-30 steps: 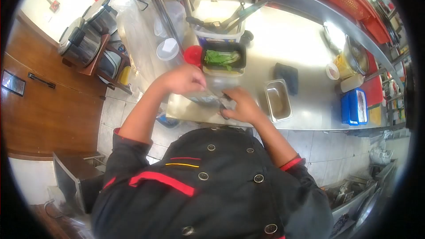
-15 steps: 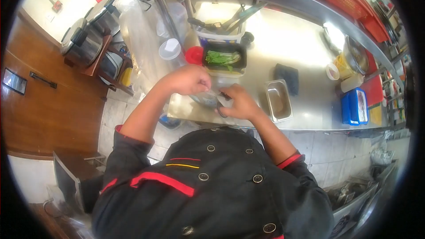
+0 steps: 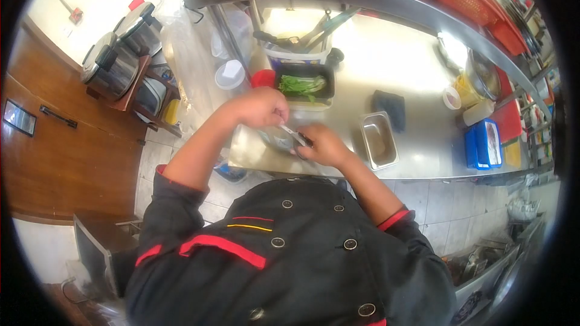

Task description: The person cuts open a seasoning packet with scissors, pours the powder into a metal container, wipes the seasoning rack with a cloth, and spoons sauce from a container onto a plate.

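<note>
Right hand (image 3: pixel 322 145) is wrapped around the scissors (image 3: pixel 292 133), blades aimed straight at the left hand (image 3: pixel 266 108). Left fingers are pinched together, seemingly on the bag (image 3: pixel 273 139), a clear one sitting below and between both hands, though it's too blurry to swear to it. My worry: the tips are right by those bare fingertips, so one slip of the plastic could mean a nick. Bag's also near the counter (image 3: pixel 429 142) edge on the body side, so a loose pinch might drop or spill it, if there's anything in it (can't tell).

Containers: just past the left hand there's a black tub (image 3: pixel 328 72) of greens (image 3: pixel 302 84), and behind that a bucket (image 3: pixel 296 58) full of utensils (image 3: pixel 292 41). Right of the right hand, a steel pan (image 3: pixel 366 143), contents unclear.
</note>
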Demonstrator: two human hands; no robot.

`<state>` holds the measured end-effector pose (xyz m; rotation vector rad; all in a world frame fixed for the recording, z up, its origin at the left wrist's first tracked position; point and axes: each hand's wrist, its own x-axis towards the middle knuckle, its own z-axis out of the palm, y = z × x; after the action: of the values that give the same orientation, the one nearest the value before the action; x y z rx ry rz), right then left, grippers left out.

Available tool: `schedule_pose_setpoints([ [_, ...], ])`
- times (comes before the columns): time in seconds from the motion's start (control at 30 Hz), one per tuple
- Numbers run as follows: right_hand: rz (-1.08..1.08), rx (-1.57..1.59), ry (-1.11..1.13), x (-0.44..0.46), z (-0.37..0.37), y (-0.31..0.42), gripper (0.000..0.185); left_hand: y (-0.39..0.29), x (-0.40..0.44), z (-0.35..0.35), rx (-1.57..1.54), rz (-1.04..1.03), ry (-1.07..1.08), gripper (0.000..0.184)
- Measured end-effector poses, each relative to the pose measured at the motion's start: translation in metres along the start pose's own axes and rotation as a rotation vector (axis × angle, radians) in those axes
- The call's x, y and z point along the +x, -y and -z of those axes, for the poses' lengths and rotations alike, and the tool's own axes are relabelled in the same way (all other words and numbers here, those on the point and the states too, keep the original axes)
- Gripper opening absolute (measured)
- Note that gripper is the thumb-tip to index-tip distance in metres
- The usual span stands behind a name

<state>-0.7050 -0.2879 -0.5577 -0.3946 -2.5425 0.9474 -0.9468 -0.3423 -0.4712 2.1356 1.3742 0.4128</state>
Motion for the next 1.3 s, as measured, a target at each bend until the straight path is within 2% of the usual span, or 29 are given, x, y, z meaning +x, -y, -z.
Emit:
schedule_pose_setpoints([
  [0.1,0.03,0.029,-0.002,0.002,-0.001,0.0,0.054,0.002,0.0,0.002,-0.009,0.024,0.039,0.009],
  [0.17,0.026,0.023,0.008,0.005,0.002,0.006,0.052,0.005,0.0,0.0,-0.024,-0.055,0.041,0.008],
  [0.27,0.053,0.045,0.067,0.016,0.008,0.012,0.052,0.007,0.002,-0.003,0.012,-0.052,0.076,0.007],
  [0.4,0.101,0.039,0.03,0.016,-0.012,-0.007,0.053,0.011,-0.001,0.002,0.017,-0.065,0.049,0.008],
  [0.57,-0.029,0.108,0.107,0.019,-0.006,0.009,0.047,0.011,-0.005,0.0,-0.022,-0.08,0.016,0.009],
  [0.67,0.067,0.093,0.035,0.023,-0.006,0.011,0.047,0.006,-0.004,-0.002,-0.038,-0.107,0.029,0.01],
  [0.8,0.088,0.128,0.007,0.025,-0.013,0.003,0.049,0.015,-0.005,0.001,-0.05,-0.13,0.027,0.012],
  [0.9,0.063,0.146,0.028,0.026,-0.008,0.011,0.047,0.015,-0.007,0.0,-0.092,-0.07,0.033,0.013],
  [0.97,0.002,0.106,0.083,0.029,-0.002,0.019,0.041,0.013,-0.006,-0.001,-0.12,-0.033,0.029,0.014],
  [1.07,0.031,0.137,0.116,0.037,0.003,0.024,0.037,0.012,-0.002,-0.005,-0.053,-0.086,0.019,0.014],
  [1.3,0.065,0.214,0.003,0.034,-0.011,0.012,0.034,0.012,-0.005,-0.005,-0.018,-0.063,-0.022,0.013],
])
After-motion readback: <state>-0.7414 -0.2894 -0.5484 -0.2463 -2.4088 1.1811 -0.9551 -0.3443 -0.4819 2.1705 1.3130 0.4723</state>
